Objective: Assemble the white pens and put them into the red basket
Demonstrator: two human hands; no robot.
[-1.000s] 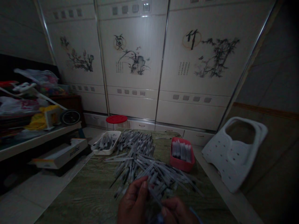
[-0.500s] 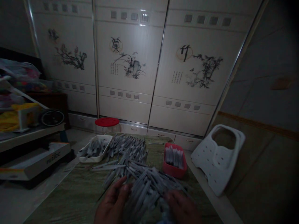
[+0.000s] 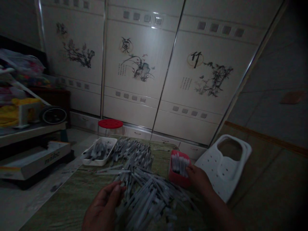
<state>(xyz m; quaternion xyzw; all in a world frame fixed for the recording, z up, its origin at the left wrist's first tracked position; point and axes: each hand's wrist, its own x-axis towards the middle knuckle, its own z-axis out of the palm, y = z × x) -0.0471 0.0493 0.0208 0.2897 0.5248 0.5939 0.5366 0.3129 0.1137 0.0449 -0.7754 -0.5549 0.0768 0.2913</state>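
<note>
A bare left human hand (image 3: 102, 205) is shown, ungloved, with a rounded thumb (image 3: 112, 199) by which a paler thumbnail (image 3: 117, 188) is carried; its wrist is cut off by the lower edge of view. A bare right human hand (image 3: 198, 178), also ungloved, is blurred by dim light, finer detail unreadable. The bare right forearm (image 3: 218, 203) is left uncovered, its lower end swallowed by shadow.
</note>
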